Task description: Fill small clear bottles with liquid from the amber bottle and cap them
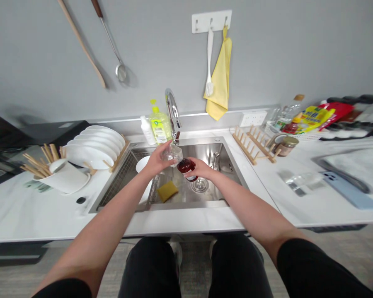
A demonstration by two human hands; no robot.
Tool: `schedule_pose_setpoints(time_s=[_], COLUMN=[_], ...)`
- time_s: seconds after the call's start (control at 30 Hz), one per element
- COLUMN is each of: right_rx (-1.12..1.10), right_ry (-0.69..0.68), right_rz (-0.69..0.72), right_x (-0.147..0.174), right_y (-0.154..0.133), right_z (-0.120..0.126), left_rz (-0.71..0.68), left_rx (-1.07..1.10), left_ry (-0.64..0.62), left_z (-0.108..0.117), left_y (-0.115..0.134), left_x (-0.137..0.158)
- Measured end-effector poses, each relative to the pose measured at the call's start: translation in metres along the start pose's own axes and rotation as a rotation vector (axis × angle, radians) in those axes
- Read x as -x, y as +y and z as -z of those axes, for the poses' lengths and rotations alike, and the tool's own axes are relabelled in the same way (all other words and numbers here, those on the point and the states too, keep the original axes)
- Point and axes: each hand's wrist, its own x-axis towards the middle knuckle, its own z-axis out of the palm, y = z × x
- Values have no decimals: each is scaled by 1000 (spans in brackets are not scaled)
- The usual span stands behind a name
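Over the sink [186,204], my left hand [157,159] is closed round a clear, see-through container [173,155], just in front of the faucet [173,109]. My right hand [200,169] grips a dark red-brown bottle [187,169] with a pale label, tilted toward the clear container. The bottle's dark top lies close to the container; whether they touch I cannot tell. Below my hands a yellow sponge [167,191] rests in the sink, left of the drain [199,185]. A white dish [143,164] is partly hidden behind my left forearm.
Left of the sink stand white plates [91,149] in a rack and a utensil holder [64,179]. Soap bottles [160,126] are behind it. To the right are a wooden rack [251,145], a jar [286,146] and a blue phone [349,190]. A yellow cloth [220,78] hangs on the wall.
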Motion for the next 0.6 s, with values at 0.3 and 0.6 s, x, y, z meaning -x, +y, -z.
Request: schedule_pose_setpoints(time_s=[0.3, 0.6], right_rx=[9, -24], right_ry=[34, 62], right_rz=[80, 100], right_x=[5, 1], right_y=[-8, -5], right_z=[-1, -2], left_rz=[-20, 23], left_rx=[-94, -110], left_ry=[-29, -52], left_z=[5, 7], left_y=[39, 48], left_x=[-11, -21])
